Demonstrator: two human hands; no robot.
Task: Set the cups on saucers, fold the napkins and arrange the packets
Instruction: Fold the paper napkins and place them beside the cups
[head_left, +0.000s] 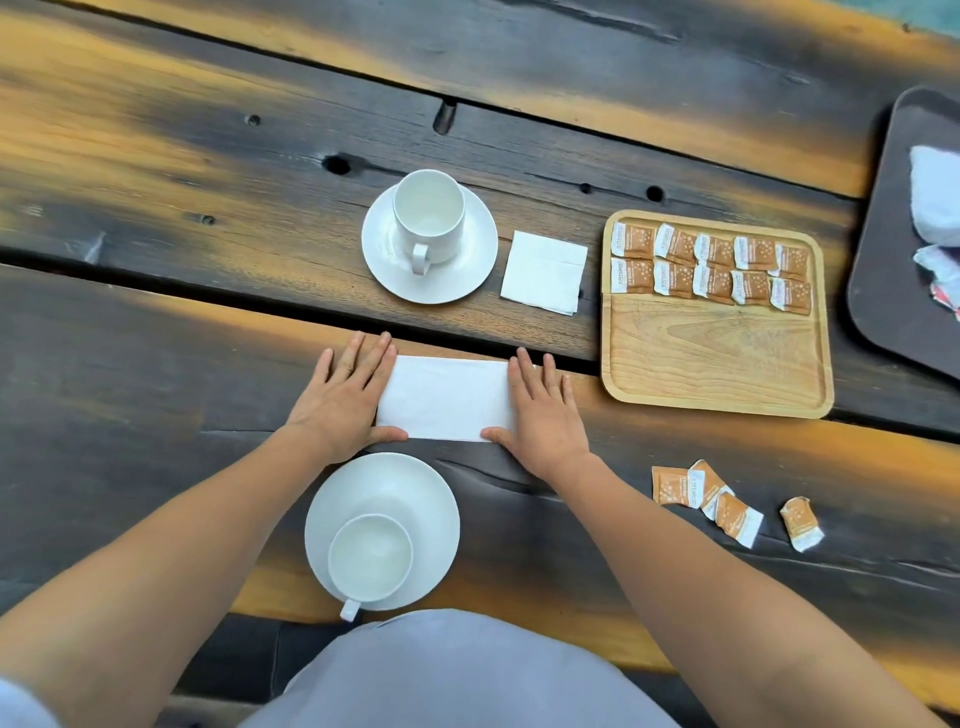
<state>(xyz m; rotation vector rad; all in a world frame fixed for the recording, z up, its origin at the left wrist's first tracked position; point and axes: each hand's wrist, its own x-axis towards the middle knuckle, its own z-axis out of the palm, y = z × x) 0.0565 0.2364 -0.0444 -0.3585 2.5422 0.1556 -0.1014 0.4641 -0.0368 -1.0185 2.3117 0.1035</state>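
A white napkin, folded into a long rectangle, lies flat on the table in front of me. My left hand presses its left end and my right hand presses its right end, fingers spread. A white cup stands on a saucer close to me. A second cup stands on its saucer farther away. Beside it lies a napkin folded square. A wooden tray holds two rows of orange packets. Several loose packets lie at the right.
A dark tray at the far right edge carries a white cloth and crumpled wrappers. The table is dark and orange planks with gaps between them. My grey clothing fills the bottom of the view.
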